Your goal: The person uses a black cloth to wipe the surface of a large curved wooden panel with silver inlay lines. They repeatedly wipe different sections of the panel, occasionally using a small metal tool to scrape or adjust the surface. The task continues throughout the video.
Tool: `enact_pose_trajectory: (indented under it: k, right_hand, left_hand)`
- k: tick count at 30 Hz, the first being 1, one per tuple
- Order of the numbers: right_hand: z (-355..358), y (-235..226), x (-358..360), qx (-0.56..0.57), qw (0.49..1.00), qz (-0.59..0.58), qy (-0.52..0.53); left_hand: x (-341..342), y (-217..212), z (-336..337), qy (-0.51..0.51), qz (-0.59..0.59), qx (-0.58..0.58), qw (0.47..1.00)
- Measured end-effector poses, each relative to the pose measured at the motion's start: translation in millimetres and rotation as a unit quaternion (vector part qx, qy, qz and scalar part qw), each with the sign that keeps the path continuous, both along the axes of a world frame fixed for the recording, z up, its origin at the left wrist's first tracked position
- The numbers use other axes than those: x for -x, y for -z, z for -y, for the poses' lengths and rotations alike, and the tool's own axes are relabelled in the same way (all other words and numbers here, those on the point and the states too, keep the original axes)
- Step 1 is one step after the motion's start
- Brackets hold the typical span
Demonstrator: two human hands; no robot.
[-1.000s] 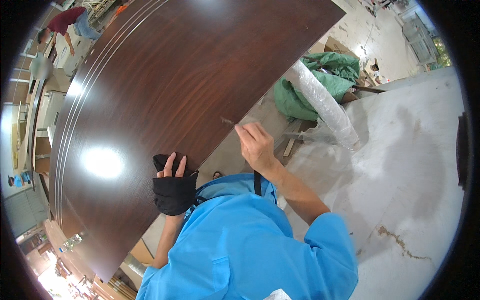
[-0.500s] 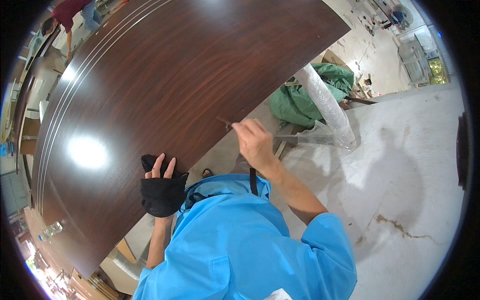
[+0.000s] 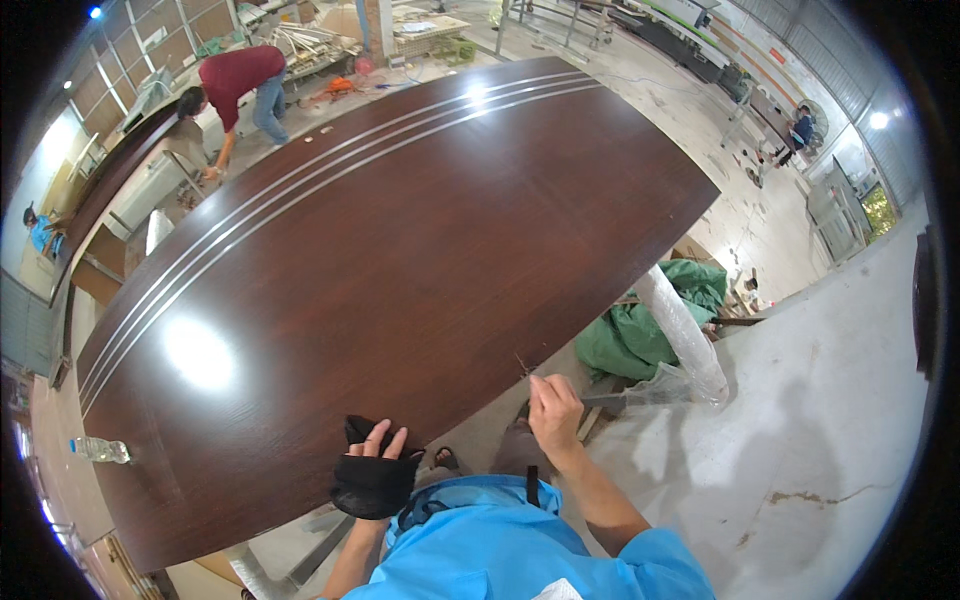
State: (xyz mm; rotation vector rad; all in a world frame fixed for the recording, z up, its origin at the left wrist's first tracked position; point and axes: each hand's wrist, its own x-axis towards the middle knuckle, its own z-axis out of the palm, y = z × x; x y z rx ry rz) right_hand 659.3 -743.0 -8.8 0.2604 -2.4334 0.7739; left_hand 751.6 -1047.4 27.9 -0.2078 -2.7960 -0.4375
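A large dark brown wood-grain panel (image 3: 400, 270) with a glossy surface and three pale lines along its far side lies flat in front of me. Its near edge is close to my body. My right hand (image 3: 555, 410) is pinched at that edge; a small thin thing shows by its fingertips, too small to name. Wearing a black fingerless glove (image 3: 372, 486), my left hand (image 3: 385, 465) rests on the panel near its edge. Its bent fingers lie over a piece of black cloth (image 3: 355, 430), partly hidden by them.
A clear bottle (image 3: 100, 450) stands at the panel's left end. Beyond the right edge are a green cover (image 3: 625, 340), a plastic-wrapped tube (image 3: 685, 335) and a white wall (image 3: 820, 400). A person in a dark red shirt (image 3: 240, 80) bends over at the far left.
The view has tilted up, showing more of the workshop and the panel's far side. Both hands appear lower and farther right; the right stays pinched at the panel's edge, the left on the panel.
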Motion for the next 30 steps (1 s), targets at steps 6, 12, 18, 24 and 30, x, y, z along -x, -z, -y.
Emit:
enact_pose_trajectory:
  k: [6,12,18,24,30]
  right_hand:
    - [1,-5,5,-0.012,0.999,-0.036,-0.016]
    - [-6,0,5,0.001,1.0,0.002,-0.012]
    - [-14,2,11,0.05,0.998,-0.004,-0.034]
    - [-36,8,25,0.079,0.994,-0.031,-0.065]
    - [-94,20,87,0.087,0.982,-0.068,0.155]
  left_hand:
    - [0,4,0,0.001,0.001,-0.016,1.0]
    - [-25,12,53,-0.054,-0.028,-0.006,0.998]
    - [-50,64,127,-0.293,-0.157,-0.215,0.918]
    - [-65,95,151,-0.245,-0.148,-0.212,0.934]
    - [-66,81,154,-0.214,-0.101,-0.209,0.949]
